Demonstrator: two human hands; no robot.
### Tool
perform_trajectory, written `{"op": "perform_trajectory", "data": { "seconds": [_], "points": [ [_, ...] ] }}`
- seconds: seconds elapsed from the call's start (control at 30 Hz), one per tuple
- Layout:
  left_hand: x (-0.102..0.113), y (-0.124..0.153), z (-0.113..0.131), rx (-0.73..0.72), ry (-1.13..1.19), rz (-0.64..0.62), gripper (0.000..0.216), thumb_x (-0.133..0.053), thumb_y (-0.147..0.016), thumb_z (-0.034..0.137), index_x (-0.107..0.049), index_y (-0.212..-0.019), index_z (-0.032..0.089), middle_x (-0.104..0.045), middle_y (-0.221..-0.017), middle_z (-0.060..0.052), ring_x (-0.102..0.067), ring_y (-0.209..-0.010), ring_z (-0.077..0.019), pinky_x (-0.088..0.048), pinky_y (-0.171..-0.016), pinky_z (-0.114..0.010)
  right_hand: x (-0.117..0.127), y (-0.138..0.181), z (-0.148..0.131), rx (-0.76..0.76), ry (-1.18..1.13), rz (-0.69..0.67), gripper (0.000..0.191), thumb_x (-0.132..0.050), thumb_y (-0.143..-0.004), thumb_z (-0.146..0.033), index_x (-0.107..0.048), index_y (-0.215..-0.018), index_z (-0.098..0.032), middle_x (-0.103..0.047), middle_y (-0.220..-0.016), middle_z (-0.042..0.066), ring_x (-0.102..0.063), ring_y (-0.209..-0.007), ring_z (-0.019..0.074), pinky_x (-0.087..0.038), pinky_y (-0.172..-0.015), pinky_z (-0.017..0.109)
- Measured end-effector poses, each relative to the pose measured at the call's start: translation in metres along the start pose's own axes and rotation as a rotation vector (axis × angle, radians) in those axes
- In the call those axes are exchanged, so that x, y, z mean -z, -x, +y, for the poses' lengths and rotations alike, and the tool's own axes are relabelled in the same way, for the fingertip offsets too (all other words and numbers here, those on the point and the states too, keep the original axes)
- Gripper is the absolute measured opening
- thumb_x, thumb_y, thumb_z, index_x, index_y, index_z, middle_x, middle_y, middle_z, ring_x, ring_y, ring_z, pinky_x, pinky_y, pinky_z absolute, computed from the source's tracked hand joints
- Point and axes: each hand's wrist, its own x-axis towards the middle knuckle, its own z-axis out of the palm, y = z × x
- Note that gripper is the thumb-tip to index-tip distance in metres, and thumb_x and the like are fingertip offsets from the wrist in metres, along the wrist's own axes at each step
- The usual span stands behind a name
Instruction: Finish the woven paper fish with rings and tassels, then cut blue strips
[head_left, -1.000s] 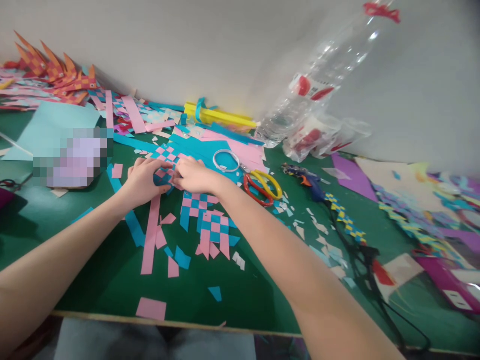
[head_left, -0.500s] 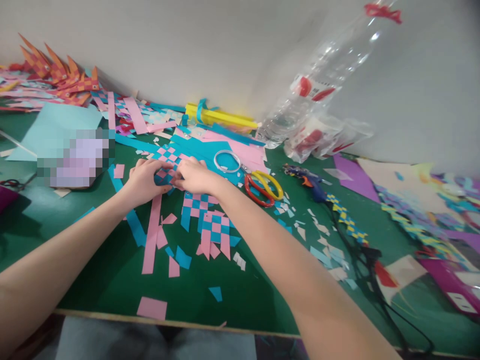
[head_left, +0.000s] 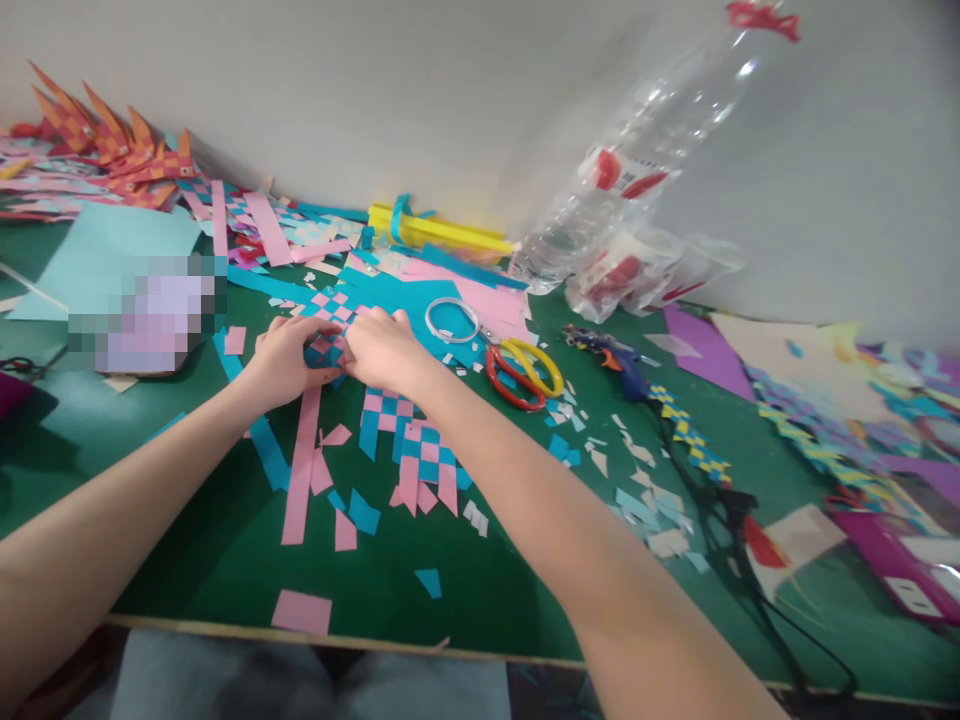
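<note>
A small woven paper piece [head_left: 322,353] in a pink and blue check lies between my hands over the green table. My left hand [head_left: 289,358] curves around its left side, thumb and forefinger gripping it. From the right, my right hand [head_left: 381,350] has its fingers bent in and pinched at the piece's edge; the fingertips are partly hidden. Just beyond is another checked woven strip [head_left: 330,305]. Nearer me, two more checked pieces, one [head_left: 429,450] with loose pink ends, lie below my right wrist. A long pink paper strip [head_left: 300,470] runs down from my left hand.
Scissors with red and yellow handles [head_left: 521,375] lie right of my hands, by a clear ring [head_left: 452,320]. Farther right are a blue glue gun [head_left: 622,370] with its cable and a tall plastic bottle [head_left: 630,170]. A blurred-out phone-like object [head_left: 157,320] sits left. Paper scraps lie around.
My right hand has turned slightly, its fingers curling in more at the woven piece. My left hand keeps nearly the same grip. The whole view has shifted a little.
</note>
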Motion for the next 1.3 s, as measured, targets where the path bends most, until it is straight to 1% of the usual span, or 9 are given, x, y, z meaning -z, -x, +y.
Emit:
{"op": "perform_trajectory", "data": {
  "seconds": [0.1, 0.33, 0.7, 0.87, 0.93, 1.03, 1.1, 1.17, 1.3],
  "points": [
    [0.001, 0.000, 0.000, 0.002, 0.015, 0.006, 0.050, -0.071, -0.070, 0.036, -0.060, -0.117, 0.023, -0.066, -0.103, -0.007, -0.048, -0.112, -0.0309, -0.039, -0.094, -0.046, 0.003, -0.003, 0.005, -0.050, -0.078, -0.055, 0.005, -0.064, -0.080, -0.021, -0.065, -0.082, -0.017, -0.065, -0.097, 0.010, -0.052, -0.111, 0.0319, -0.038, -0.091, 0.050],
    [0.001, 0.000, 0.000, -0.058, 0.031, 0.029, 0.048, -0.071, -0.069, 0.038, -0.061, -0.114, 0.021, -0.067, -0.102, -0.006, -0.054, -0.106, -0.0280, -0.040, -0.093, -0.044, 0.007, -0.005, 0.020, -0.139, -0.280, -0.105, 0.024, -0.074, -0.070, -0.033, -0.057, -0.081, -0.020, -0.064, -0.097, 0.008, -0.058, -0.097, 0.0279, -0.041, -0.085, 0.048],
    [0.000, -0.001, -0.002, -0.107, 0.034, 0.045, 0.054, -0.072, -0.069, 0.035, -0.057, -0.118, 0.018, -0.068, -0.101, -0.007, -0.056, -0.101, -0.0267, -0.038, -0.096, -0.045, 0.013, -0.019, 0.031, -0.229, -0.211, -0.246, 0.038, -0.076, -0.062, -0.051, -0.054, -0.067, -0.020, -0.057, -0.069, 0.004, -0.061, -0.086, 0.0276, -0.041, -0.084, 0.048],
    [0.000, 0.000, -0.002, -0.111, 0.056, 0.046, 0.057, -0.072, -0.070, 0.037, -0.055, -0.121, 0.020, -0.067, -0.103, -0.007, -0.056, -0.103, -0.0270, -0.039, -0.096, -0.044, 0.012, -0.019, 0.035, -0.226, -0.318, -0.203, 0.044, -0.082, -0.053, -0.048, -0.048, -0.054, -0.021, -0.050, -0.057, 0.002, -0.059, -0.074, 0.0253, -0.040, -0.066, 0.037],
    [0.000, 0.001, -0.001, -0.107, 0.037, 0.048, 0.055, -0.072, -0.070, 0.036, -0.055, -0.121, 0.023, -0.067, -0.104, -0.005, -0.055, -0.104, -0.0273, -0.039, -0.095, -0.044, 0.009, -0.011, 0.038, -0.222, -0.420, -0.145, 0.040, -0.076, -0.064, -0.046, -0.047, -0.053, -0.021, -0.049, -0.054, 0.001, -0.055, -0.063, 0.0198, -0.037, -0.058, 0.032],
    [0.001, 0.002, 0.000, -0.073, 0.021, 0.042, 0.056, -0.071, -0.072, 0.036, -0.053, -0.124, 0.026, -0.066, -0.104, -0.004, -0.052, -0.107, -0.0286, -0.039, -0.094, -0.045, 0.001, 0.008, 0.039, -0.204, -0.571, 0.227, 0.023, -0.061, -0.080, -0.036, -0.052, -0.067, -0.020, -0.057, -0.063, 0.000, -0.052, -0.059, 0.0136, -0.038, -0.057, 0.028],
    [0.001, 0.003, 0.002, -0.060, 0.018, 0.038, 0.058, -0.070, -0.072, 0.035, -0.052, -0.126, 0.027, -0.065, -0.104, -0.003, -0.052, -0.108, -0.0287, -0.038, -0.095, -0.046, -0.006, 0.023, 0.039, -0.046, -0.598, 0.397, 0.011, -0.054, -0.084, -0.030, -0.054, -0.078, -0.020, -0.061, -0.072, 0.000, -0.053, -0.065, 0.0132, -0.041, -0.063, 0.028],
    [0.002, 0.005, 0.003, -0.055, 0.020, 0.034, 0.058, -0.069, -0.073, 0.034, -0.051, -0.127, 0.028, -0.064, -0.106, -0.003, -0.052, -0.107, -0.0285, -0.037, -0.096, -0.047, -0.014, 0.038, 0.037, 0.130, -0.540, 0.419, 0.006, -0.050, -0.084, -0.021, -0.056, -0.086, -0.021, -0.065, -0.084, 0.002, -0.057, -0.081, 0.0161, -0.042, -0.078, 0.031],
    [0.003, 0.005, 0.004, -0.049, 0.022, 0.021, 0.057, -0.067, -0.075, 0.033, -0.050, -0.129, 0.027, -0.062, -0.107, -0.004, -0.051, -0.108, -0.0287, -0.037, -0.095, -0.047, -0.028, 0.055, 0.034, 0.279, -0.434, 0.351, 0.029, -0.042, -0.077, -0.002, -0.058, -0.094, -0.020, -0.066, -0.104, 0.006, -0.055, -0.107, 0.0200, -0.036, -0.097, 0.037]
  ]
}}
